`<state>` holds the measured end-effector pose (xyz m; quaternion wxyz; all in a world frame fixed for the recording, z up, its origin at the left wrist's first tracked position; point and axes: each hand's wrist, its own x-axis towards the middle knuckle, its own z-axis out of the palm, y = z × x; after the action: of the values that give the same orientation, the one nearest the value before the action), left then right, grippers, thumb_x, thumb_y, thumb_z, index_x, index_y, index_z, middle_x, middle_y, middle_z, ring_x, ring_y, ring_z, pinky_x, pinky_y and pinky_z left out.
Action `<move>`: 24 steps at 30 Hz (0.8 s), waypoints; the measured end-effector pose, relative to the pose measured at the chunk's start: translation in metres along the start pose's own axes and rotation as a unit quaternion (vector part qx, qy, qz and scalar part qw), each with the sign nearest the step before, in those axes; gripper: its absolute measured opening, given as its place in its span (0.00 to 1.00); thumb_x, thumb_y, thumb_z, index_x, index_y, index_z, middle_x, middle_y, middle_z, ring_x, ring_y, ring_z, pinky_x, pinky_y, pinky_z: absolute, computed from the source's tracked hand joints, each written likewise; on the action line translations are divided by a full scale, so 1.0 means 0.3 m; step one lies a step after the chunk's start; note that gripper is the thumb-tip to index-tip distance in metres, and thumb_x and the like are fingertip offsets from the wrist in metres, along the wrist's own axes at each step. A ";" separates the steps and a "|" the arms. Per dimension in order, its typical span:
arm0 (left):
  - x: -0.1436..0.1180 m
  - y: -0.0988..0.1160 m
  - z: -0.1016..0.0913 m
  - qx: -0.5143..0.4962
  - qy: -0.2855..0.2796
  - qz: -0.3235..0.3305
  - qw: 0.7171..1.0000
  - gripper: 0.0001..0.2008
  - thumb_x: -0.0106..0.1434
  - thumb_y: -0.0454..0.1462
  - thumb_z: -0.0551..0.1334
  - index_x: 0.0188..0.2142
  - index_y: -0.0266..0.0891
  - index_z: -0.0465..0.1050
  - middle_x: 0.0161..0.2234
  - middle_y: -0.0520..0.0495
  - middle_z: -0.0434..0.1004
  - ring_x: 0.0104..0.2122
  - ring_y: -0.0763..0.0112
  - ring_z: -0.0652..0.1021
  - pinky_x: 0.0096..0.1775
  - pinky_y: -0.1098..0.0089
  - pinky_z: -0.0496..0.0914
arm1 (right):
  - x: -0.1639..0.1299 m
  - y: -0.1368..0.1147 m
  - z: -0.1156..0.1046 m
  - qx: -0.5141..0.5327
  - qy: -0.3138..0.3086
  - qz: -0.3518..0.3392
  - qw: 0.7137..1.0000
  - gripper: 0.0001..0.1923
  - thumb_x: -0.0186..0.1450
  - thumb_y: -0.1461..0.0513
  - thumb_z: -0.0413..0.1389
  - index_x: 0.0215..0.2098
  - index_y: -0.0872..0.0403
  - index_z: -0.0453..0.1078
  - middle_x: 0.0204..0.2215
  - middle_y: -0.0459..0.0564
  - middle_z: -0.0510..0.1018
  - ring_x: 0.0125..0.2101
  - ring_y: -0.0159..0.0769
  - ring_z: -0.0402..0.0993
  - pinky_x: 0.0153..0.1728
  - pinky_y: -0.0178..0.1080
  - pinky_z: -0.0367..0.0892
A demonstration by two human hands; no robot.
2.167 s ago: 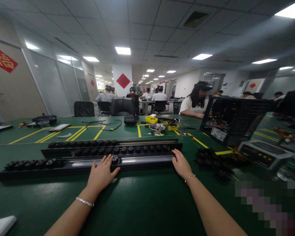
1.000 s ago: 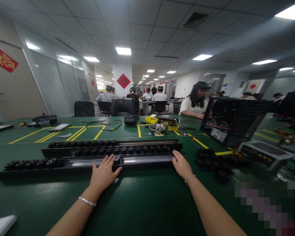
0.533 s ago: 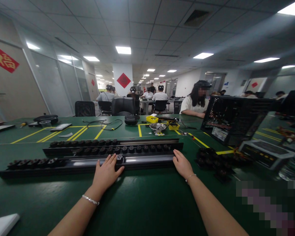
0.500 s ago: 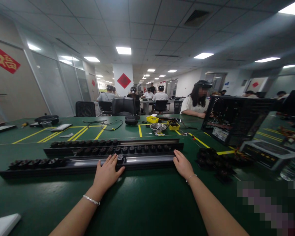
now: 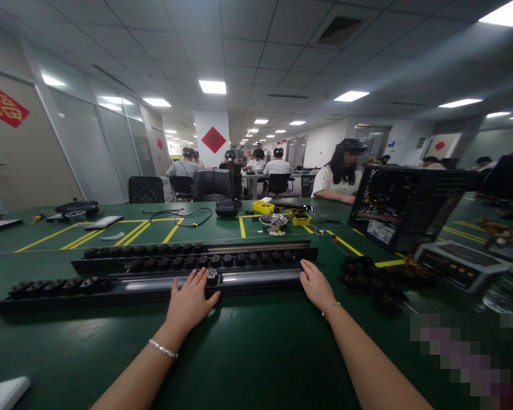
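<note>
My left hand (image 5: 191, 302) lies over the nearest long black rail (image 5: 256, 278), fingers spread and thumb out along its near side. Its fingertips touch a small black block (image 5: 212, 276) that sits on the rail's shiny strip. At the rail's right end is my right hand (image 5: 318, 286), fingers close together and bent over the end, which it partly hides. Several similar dark blocks (image 5: 55, 286) stand in a row on the rail's left part. Just behind, a second black rail (image 5: 301, 254) carries more black blocks in rows.
Right of my right hand lies a heap of dark parts (image 5: 370, 279). An open computer case (image 5: 410, 205) and a power supply (image 5: 453, 265) stand further right. A metal bowl (image 5: 273, 221) and yellow trays (image 5: 263, 206) are at the back. A co-worker (image 5: 336, 176) sits across the green table.
My left hand and the small block have shifted slightly right along the rail. My right hand stays at the rail's end. The whole view has turned a little.
</note>
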<state>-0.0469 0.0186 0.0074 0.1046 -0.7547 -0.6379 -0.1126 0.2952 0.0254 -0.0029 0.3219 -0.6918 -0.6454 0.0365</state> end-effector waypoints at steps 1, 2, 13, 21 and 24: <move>0.000 0.003 -0.001 -0.001 -0.001 0.000 1.000 0.34 0.58 0.53 0.45 0.59 0.38 0.55 0.61 0.41 0.54 0.61 0.54 0.54 0.55 0.42 0.49 | 0.000 -0.001 -0.002 0.000 -0.001 0.002 1.000 0.25 0.62 0.62 0.41 0.55 0.58 0.62 0.56 0.53 0.64 0.56 0.36 0.58 0.57 0.40 0.53; 0.000 0.007 -0.002 -0.002 -0.002 0.001 1.000 0.34 0.58 0.53 0.46 0.59 0.38 0.55 0.61 0.41 0.54 0.61 0.54 0.54 0.55 0.42 0.49 | -0.001 -0.003 -0.004 -0.001 -0.003 0.004 1.000 0.25 0.62 0.62 0.40 0.55 0.59 0.62 0.56 0.53 0.63 0.56 0.36 0.58 0.57 0.40 0.53; 0.003 0.036 0.000 -0.011 -0.001 0.010 1.000 0.34 0.58 0.53 0.46 0.59 0.38 0.54 0.61 0.40 0.54 0.61 0.53 0.53 0.55 0.39 0.46 | 0.002 0.001 0.002 0.000 0.001 0.002 1.000 0.24 0.62 0.62 0.41 0.55 0.57 0.63 0.56 0.52 0.64 0.56 0.36 0.58 0.58 0.40 0.52; 0.003 0.052 -0.010 -0.010 -0.016 0.004 1.000 0.34 0.58 0.51 0.48 0.59 0.37 0.53 0.61 0.39 0.53 0.61 0.52 0.52 0.54 0.37 0.45 | 0.006 0.011 0.011 0.003 0.007 -0.009 1.000 0.24 0.62 0.63 0.41 0.54 0.58 0.63 0.55 0.54 0.64 0.56 0.36 0.58 0.57 0.40 0.52; 0.003 0.056 -0.009 -0.006 -0.016 0.004 1.000 0.34 0.58 0.51 0.47 0.59 0.37 0.53 0.61 0.39 0.53 0.61 0.51 0.52 0.54 0.36 0.45 | 0.007 0.012 0.013 0.003 0.010 -0.011 1.000 0.24 0.62 0.63 0.41 0.54 0.58 0.63 0.55 0.53 0.65 0.56 0.37 0.58 0.58 0.40 0.52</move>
<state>-0.0302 0.0158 0.0100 0.0900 -0.7596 -0.6357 -0.1039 0.2968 0.0290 -0.0069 0.3313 -0.6841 -0.6492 0.0279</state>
